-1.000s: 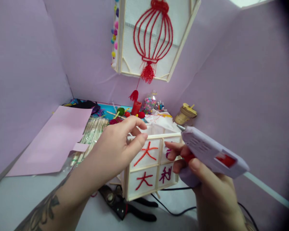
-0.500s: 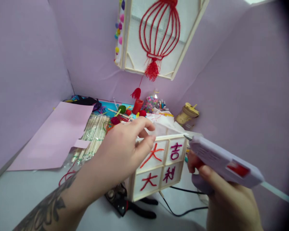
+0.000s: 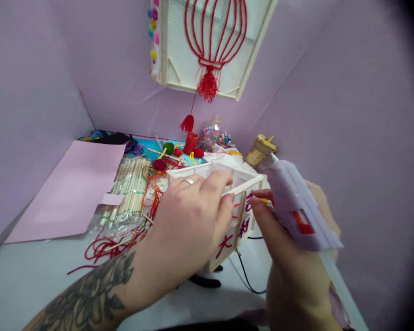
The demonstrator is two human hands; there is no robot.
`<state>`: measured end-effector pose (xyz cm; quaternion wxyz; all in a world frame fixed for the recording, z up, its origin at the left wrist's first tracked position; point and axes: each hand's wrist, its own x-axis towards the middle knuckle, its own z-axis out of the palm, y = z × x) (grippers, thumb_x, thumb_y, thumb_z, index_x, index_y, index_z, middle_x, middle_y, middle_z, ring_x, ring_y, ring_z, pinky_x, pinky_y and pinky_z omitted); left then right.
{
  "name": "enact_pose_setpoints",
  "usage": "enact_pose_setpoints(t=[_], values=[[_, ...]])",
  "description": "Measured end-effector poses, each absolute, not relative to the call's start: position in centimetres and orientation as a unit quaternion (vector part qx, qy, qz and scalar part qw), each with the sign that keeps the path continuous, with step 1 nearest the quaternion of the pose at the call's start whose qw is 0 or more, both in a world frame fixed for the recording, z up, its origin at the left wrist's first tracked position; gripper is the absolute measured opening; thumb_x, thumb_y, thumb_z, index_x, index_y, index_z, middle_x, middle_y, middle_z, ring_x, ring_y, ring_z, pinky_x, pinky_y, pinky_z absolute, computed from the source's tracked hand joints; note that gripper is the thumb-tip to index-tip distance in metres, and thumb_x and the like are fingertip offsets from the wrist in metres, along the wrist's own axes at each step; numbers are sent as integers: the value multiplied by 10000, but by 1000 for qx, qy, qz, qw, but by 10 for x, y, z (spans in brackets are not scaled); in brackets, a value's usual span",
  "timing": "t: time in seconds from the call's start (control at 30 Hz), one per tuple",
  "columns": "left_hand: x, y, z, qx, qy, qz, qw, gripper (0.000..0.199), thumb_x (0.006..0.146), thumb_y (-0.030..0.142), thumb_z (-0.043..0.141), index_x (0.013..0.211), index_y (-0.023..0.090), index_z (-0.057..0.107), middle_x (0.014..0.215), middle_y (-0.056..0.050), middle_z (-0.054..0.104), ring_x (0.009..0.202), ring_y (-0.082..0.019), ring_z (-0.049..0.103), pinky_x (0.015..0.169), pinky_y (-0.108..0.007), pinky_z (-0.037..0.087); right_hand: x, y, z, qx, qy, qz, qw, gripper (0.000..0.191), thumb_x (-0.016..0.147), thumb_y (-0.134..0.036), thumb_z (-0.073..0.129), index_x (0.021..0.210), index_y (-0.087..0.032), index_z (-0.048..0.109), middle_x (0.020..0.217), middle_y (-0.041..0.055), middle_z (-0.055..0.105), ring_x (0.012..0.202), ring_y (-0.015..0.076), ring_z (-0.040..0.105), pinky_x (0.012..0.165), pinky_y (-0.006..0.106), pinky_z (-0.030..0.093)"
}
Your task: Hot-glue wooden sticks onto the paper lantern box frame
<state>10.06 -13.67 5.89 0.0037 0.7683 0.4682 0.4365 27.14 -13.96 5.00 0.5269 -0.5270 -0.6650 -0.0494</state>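
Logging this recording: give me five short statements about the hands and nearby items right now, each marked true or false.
1. The right hand holds a glue gun. True.
2. The left hand is around the yellow cup. False: it is at the upper edge of the white box.
3. A small red tassel hangs below the upper frame. True.
4. The pink sheet lies right of the bundled sticks. False: it lies left of them.
5. The glue gun's nozzle points upward. True.
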Motion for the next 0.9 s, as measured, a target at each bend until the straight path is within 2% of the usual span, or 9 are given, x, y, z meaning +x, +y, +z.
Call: enact_pose_setpoints(t=[0.3,0.6,0.9], values=[[107,-134,55,766,473,435,-2,164,947,233,499,1086,185,573,867,-11,724,820,-243,709,764,-421,498,272,-132,55,-543,-694,-106,461,189,777,-313,698,907,-214,603,1075,81,635,1016,260,620,826,413,516],[110,-134,53,767,470,435,-37,164,965,261,457,1070,192,562,837,-7,722,763,-242,702,714,-418,489,268,-130,56,-553,-685,-114,460,175,765,-313,668,888,-206,604,1042,72,640,994,238,614,781,361,493],[110,-136,58,776,481,407,21,199,975,252,442,1118,181,561,906,-46,720,893,-259,701,806,-428,481,271,-129,55,-568,-674,-89,464,161,773,-279,672,909,-226,605,1054,70,637,975,259,615,842,426,499]])
